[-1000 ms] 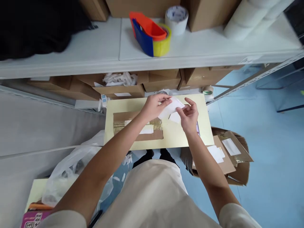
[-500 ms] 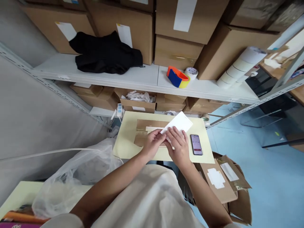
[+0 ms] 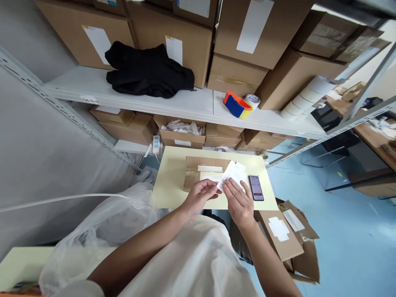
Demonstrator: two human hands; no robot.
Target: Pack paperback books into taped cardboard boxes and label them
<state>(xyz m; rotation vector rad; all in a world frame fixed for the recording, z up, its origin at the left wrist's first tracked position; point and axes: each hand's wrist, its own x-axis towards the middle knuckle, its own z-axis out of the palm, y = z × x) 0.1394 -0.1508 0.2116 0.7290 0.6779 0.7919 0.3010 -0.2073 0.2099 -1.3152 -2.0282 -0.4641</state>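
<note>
Above the right part of the small pale yellow table [image 3: 167, 177] I hold a flat white card piece [image 3: 232, 171], with small tabs showing at its upper right edge. My left hand [image 3: 200, 198] pinches its lower left corner between thumb and fingers. Across its lower face lie the fingers of my right hand [image 3: 240, 204], whose thumb is hidden. Just behind, on the table, is a brown cardboard piece [image 3: 192, 173] bearing white rectangles, one of them a strip [image 3: 210, 168]. A phone [image 3: 256, 188] with a lit screen lies right of my right hand.
A shelf [image 3: 142, 103] behind the table carries cardboard boxes [image 3: 108, 37], a black garment [image 3: 148, 70], a coloured ring of tape [image 3: 236, 106] and white rolls [image 3: 309, 97]. Flattened cartons [image 3: 280, 239] lie at lower right. A clear plastic bag [image 3: 105, 227] is at left.
The white card piece has turned, and tabs now show along its far edge. My hands have moved slightly apart, the right one to the right. The camera view has shifted a little.
</note>
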